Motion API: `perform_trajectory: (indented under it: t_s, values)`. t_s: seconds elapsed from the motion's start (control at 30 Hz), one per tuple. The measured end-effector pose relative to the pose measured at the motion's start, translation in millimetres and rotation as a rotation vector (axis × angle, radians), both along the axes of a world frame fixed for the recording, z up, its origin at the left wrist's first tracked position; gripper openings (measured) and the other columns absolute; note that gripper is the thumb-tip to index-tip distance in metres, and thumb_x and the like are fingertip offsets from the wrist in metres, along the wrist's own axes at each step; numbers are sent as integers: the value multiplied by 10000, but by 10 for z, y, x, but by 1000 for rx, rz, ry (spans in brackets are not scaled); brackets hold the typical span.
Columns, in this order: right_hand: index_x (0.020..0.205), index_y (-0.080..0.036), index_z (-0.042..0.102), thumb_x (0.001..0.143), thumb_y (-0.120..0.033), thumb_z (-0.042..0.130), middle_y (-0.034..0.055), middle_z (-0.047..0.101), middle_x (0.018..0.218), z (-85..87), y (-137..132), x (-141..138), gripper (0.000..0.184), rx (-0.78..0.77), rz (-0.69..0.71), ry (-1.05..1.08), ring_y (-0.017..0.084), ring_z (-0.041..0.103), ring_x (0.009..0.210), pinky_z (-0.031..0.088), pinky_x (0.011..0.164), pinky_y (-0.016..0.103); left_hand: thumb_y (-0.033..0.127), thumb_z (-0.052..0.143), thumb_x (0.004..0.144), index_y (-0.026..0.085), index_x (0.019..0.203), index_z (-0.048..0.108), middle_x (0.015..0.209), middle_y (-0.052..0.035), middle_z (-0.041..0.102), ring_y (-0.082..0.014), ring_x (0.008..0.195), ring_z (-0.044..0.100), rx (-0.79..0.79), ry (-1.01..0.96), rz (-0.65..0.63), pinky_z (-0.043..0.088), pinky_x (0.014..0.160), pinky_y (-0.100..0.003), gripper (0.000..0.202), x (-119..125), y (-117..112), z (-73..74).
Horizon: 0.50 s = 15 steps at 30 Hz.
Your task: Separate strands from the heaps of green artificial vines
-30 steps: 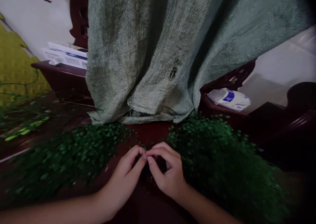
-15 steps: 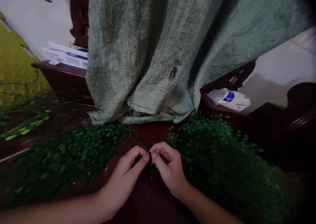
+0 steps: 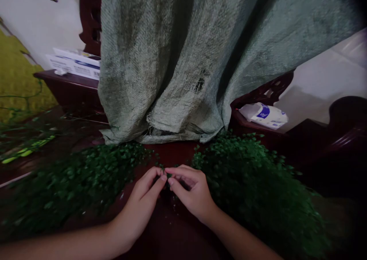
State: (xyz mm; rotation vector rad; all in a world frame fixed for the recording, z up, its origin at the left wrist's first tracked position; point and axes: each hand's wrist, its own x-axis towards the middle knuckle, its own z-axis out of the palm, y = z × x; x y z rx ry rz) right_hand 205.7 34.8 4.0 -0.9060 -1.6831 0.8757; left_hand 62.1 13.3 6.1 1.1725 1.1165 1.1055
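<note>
My left hand (image 3: 149, 187) pinches a small green sprig (image 3: 169, 175) between thumb and fingers. Fingertips of my right hand (image 3: 193, 189) meet it from the other side, with thumb and index finger closing on the same sprig. Most of the sprig is hidden by the fingers. To the left of the hands lies a heap of small-leaved green plants (image 3: 94, 176). A larger heap of the same greens (image 3: 258, 183) spreads on the right. Both heaps rest on a dark red wooden surface (image 3: 172, 155).
A grey-green woven sack (image 3: 166, 61) hangs behind the heaps, torn in places. A white box (image 3: 76, 65) sits at the left on dark furniture; a tissue pack (image 3: 269, 116) lies at the right. A yellow-green strip-like object (image 3: 28, 150) lies at far left among stems.
My right hand's fingertips have moved left and now meet those of my left hand at the sprig. The view has shifted slightly.
</note>
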Motion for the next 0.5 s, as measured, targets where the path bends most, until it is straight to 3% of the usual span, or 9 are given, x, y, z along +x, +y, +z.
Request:
perform_trajectory:
  t_s: [0.3, 0.5]
  values:
    - [948, -219, 752, 792, -134, 617, 1, 617, 678, 6, -7, -3, 223, 17, -58, -84, 105, 511, 578, 452, 545, 242, 373, 564, 841, 212, 703, 523, 696, 32, 476, -157, 696, 430, -31, -50, -7, 382, 641, -230, 216, -10, 9, 35]
    - [924, -234, 741, 812, -171, 633, 30, 638, 852, -4, -14, -3, 168, 13, -68, -69, 127, 589, 704, 506, 633, 267, 392, 562, 834, 217, 690, 514, 694, 28, 481, -163, 687, 439, -15, -31, 13, 388, 630, -236, 231, -9, 0, 42]
